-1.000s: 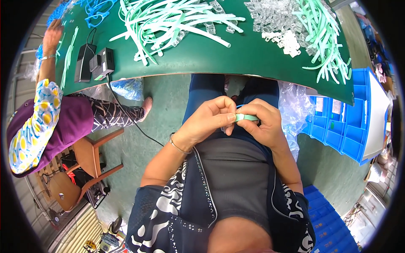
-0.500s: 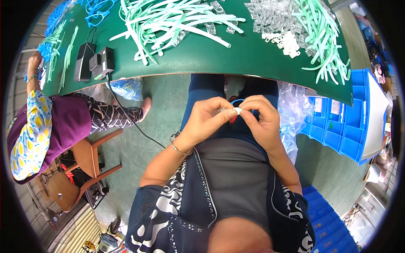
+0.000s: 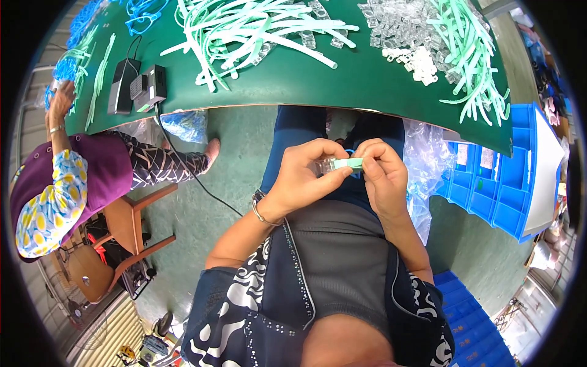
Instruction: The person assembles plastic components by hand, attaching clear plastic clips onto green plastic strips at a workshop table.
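My left hand is closed, thumb and forefinger pinching a clear plastic buckle and the start of a short mint-green strap. The strap runs sideways from the buckle to my right hand, whose thumb and fingers pinch its other end. Both hands are above my lap, just off the table edge. Behind the strap a small bit of blue cord shows; most of it is hidden by my fingers.
The green table bears mint straps, clear buckles, small white pieces and a black device with a cable. Blue crates stand at right. At left, a co-worker's hand is over blue cords.
The mint strap and clear buckle now show between my hands, where only a small white end was visible. My fingertips have drawn slightly apart. The co-worker's arm has shifted toward me.
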Action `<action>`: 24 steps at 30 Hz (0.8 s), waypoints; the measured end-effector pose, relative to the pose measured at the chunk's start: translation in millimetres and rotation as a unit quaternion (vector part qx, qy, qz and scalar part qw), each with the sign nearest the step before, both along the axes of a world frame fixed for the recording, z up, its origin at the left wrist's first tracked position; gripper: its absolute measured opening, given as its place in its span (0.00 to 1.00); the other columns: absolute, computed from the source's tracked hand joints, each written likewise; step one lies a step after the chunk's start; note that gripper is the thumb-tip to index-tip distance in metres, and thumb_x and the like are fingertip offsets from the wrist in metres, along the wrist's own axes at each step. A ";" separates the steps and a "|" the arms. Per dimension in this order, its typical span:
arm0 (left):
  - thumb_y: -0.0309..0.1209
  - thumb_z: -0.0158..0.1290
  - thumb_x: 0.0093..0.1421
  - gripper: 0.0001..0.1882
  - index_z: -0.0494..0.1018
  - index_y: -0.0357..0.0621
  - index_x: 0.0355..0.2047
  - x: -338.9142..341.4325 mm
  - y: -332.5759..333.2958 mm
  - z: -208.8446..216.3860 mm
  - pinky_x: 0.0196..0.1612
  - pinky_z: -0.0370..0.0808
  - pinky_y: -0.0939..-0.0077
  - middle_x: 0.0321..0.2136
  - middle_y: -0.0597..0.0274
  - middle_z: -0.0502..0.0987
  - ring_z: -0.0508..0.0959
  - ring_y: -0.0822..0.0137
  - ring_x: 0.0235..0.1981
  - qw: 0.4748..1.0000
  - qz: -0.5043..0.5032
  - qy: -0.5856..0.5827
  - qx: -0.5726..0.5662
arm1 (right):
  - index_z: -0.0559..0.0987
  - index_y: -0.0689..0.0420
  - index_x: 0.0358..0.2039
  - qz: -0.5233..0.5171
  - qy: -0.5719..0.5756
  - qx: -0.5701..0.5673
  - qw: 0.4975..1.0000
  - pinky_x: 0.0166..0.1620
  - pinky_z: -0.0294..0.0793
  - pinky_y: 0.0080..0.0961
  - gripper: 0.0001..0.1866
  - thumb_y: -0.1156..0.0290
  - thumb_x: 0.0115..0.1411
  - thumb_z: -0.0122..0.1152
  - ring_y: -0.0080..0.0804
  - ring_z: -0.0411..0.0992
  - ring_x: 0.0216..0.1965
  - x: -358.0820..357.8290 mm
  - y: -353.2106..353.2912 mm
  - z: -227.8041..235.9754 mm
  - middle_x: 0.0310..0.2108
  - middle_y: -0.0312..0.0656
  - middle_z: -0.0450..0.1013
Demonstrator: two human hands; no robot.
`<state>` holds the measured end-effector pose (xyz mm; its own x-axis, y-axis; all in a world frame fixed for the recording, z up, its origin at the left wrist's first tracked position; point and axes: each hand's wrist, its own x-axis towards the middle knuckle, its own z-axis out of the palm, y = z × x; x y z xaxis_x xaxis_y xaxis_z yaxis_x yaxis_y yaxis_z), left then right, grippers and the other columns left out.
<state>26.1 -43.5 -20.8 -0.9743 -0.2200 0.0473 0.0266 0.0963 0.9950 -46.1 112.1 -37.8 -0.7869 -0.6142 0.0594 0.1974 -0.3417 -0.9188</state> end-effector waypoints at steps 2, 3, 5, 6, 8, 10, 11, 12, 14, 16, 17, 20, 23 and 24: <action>0.26 0.61 0.49 0.12 0.73 0.37 0.33 0.1 -0.1 2.3 0.29 0.70 0.84 0.27 0.62 0.77 0.74 0.75 0.26 0.999 -0.013 -0.017 0.038 | 0.69 0.63 0.31 0.005 -0.014 -0.011 1.000 0.36 0.66 0.16 0.03 0.77 0.60 0.50 0.19 0.64 0.32 -0.9 -0.2 0.4 0.35 0.39 0.65; 0.26 0.59 0.52 0.11 0.73 0.37 0.34 -0.9 1.4 8.9 0.29 0.69 0.85 0.27 0.63 0.76 0.73 0.77 0.27 0.990 -0.002 -0.041 0.131 | 0.69 0.63 0.31 0.007 -0.015 -0.007 1.000 0.36 0.66 0.16 0.03 0.76 0.61 0.50 0.19 0.65 0.32 -1.9 -0.5 0.8 0.35 0.39 0.65; 0.26 0.57 0.54 0.09 0.72 0.37 0.35 -1.4 -0.5 11.2 0.29 0.68 0.86 0.27 0.65 0.75 0.72 0.79 0.27 0.972 0.009 -0.064 0.224 | 0.69 0.63 0.31 0.010 -0.015 -0.002 1.000 0.36 0.67 0.16 0.04 0.76 0.61 0.50 0.20 0.65 0.32 -2.1 -0.4 1.7 0.35 0.40 0.65; 0.30 0.54 0.57 0.09 0.72 0.37 0.35 -1.3 -7.0 9.2 0.28 0.68 0.86 0.27 0.64 0.75 0.71 0.79 0.26 0.964 -0.020 -0.107 0.241 | 0.68 0.63 0.32 0.007 -0.016 -0.004 1.000 0.36 0.67 0.17 0.04 0.76 0.61 0.50 0.20 0.65 0.32 -2.0 -1.0 2.6 0.35 0.40 0.65; 0.37 0.46 0.63 0.14 0.72 0.38 0.35 3.6 -14.5 2.2 0.25 0.64 0.87 0.26 0.64 0.74 0.68 0.79 0.23 0.960 -0.074 -0.160 0.217 | 0.68 0.63 0.32 0.005 -0.016 -0.006 1.000 0.36 0.67 0.17 0.04 0.76 0.62 0.50 0.21 0.65 0.32 -2.7 -1.9 3.5 0.34 0.40 0.64; 0.37 0.46 0.63 0.13 0.72 0.38 0.34 5.4 -16.1 3.5 0.24 0.63 0.88 0.25 0.64 0.74 0.68 0.79 0.22 0.959 -0.079 -0.156 0.221 | 0.68 0.63 0.32 0.007 0.000 0.002 1.000 0.36 0.68 0.18 0.04 0.75 0.62 0.49 0.21 0.66 0.32 -1.9 -1.9 2.4 0.34 0.40 0.64; 0.36 0.46 0.63 0.13 0.72 0.38 0.34 6.1 -16.8 4.2 0.24 0.62 0.88 0.25 0.64 0.73 0.67 0.80 0.22 0.959 -0.085 -0.151 0.225 | 0.68 0.63 0.32 0.008 0.000 0.003 1.000 0.36 0.68 0.18 0.04 0.75 0.62 0.49 0.21 0.66 0.32 -1.5 -2.0 1.9 0.34 0.40 0.64; 0.36 0.46 0.63 0.13 0.72 0.38 0.34 6.6 -17.6 4.9 0.24 0.62 0.88 0.25 0.64 0.73 0.67 0.80 0.22 0.959 -0.084 -0.151 0.225 | 0.68 0.63 0.32 0.008 0.011 0.004 1.000 0.36 0.68 0.18 0.04 0.75 0.62 0.49 0.21 0.66 0.31 -1.6 -1.9 1.9 0.34 0.40 0.64; 0.36 0.47 0.62 0.12 0.72 0.38 0.34 7.6 -19.3 5.7 0.23 0.61 0.89 0.23 0.65 0.72 0.66 0.80 0.21 0.951 -0.075 -0.142 0.262 | 0.67 0.63 0.32 0.009 0.023 0.006 1.000 0.36 0.68 0.18 0.04 0.75 0.62 0.49 0.21 0.66 0.31 -0.6 -1.0 0.6 0.34 0.40 0.64; 0.35 0.48 0.62 0.12 0.71 0.38 0.34 8.3 -20.9 1.6 0.23 0.60 0.89 0.23 0.65 0.72 0.65 0.80 0.20 0.940 -0.080 -0.136 0.303 | 0.67 0.63 0.32 0.012 -0.020 -0.006 1.000 0.36 0.68 0.17 0.04 0.76 0.62 0.48 0.20 0.66 0.31 0.8 -0.2 -2.1 0.34 0.39 0.64; 0.35 0.49 0.61 0.11 0.71 0.37 0.34 8.3 -21.6 0.4 0.22 0.59 0.89 0.22 0.65 0.71 0.65 0.80 0.20 0.926 -0.086 -0.131 0.342 | 0.67 0.63 0.32 0.014 -0.019 -0.006 1.000 0.36 0.68 0.17 0.04 0.76 0.62 0.48 0.20 0.66 0.31 -0.2 -0.8 -1.3 0.34 0.39 0.64; 0.34 0.50 0.60 0.11 0.71 0.38 0.34 6.1 -13.7 1.2 0.22 0.60 0.88 0.22 0.64 0.71 0.64 0.79 0.20 0.932 -0.041 -0.105 0.346 | 0.67 0.63 0.32 0.015 -0.011 0.003 1.000 0.36 0.68 0.17 0.04 0.76 0.62 0.48 0.20 0.66 0.31 -1.4 -2.7 0.5 0.34 0.39 0.64; 0.35 0.50 0.60 0.11 0.70 0.39 0.33 7.1 -12.6 -1.7 0.24 0.64 0.83 0.24 0.63 0.72 0.67 0.77 0.20 0.891 0.022 -0.087 0.444 | 0.67 0.62 0.33 0.023 0.009 0.022 0.999 0.37 0.68 0.17 0.03 0.77 0.61 0.49 0.20 0.67 0.31 -5.1 -3.5 5.5 0.34 0.39 0.65; 0.35 0.50 0.60 0.11 0.70 0.39 0.33 9.2 -14.6 -9.9 0.24 0.64 0.83 0.24 0.63 0.72 0.67 0.77 0.20 0.892 0.024 -0.083 0.444 | 0.68 0.62 0.34 0.062 -0.007 0.035 0.997 0.37 0.68 0.16 0.04 0.77 0.60 0.51 0.20 0.67 0.32 -6.0 -3.9 8.0 0.35 0.39 0.65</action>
